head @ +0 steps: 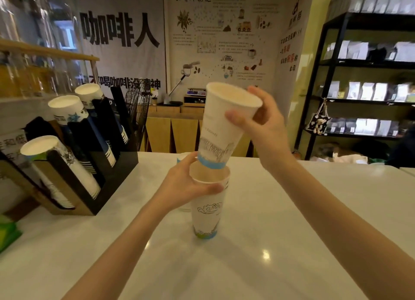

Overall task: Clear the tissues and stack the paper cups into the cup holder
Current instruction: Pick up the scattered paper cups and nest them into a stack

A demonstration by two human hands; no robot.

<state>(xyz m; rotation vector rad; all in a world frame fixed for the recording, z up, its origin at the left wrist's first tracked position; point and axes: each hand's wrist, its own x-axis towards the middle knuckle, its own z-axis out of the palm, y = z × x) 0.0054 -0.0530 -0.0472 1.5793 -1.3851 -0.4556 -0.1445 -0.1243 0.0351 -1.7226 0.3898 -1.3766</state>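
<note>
Both our forearms reach out over the glossy white tabletop [247, 266], mid cup-stacking step. Our left hand [182, 187] is wrapped around the rim of the lower white paper cup with a cloud print and blue-green base [207, 212], which looks lifted just off the tabletop, hard to tell. Our right hand [262, 129] grips the upper white paper cup with a line drawing and blue band [222, 124] near its mouth, tilted, base just entering the lower cup's opening. Judgement: nesting is started, not seated. Next move needs the upper cup straightened to line up with the lower one, then pushed down, then the pair carried left to the black slanted cup holder with several slots [107, 165]. Its slots already carry angled stacks of cups; the nearest white stack [56, 162] looks like the match, though we can't confirm the print. Another cup seems to sit just behind the left hand, mostly hidden. A green packet [6, 234] lies at the far left edge; no loose tissues are visible, so that part we can't judge. Path to the holder looks unobstructed; the tilt risks catching a rim.
</note>
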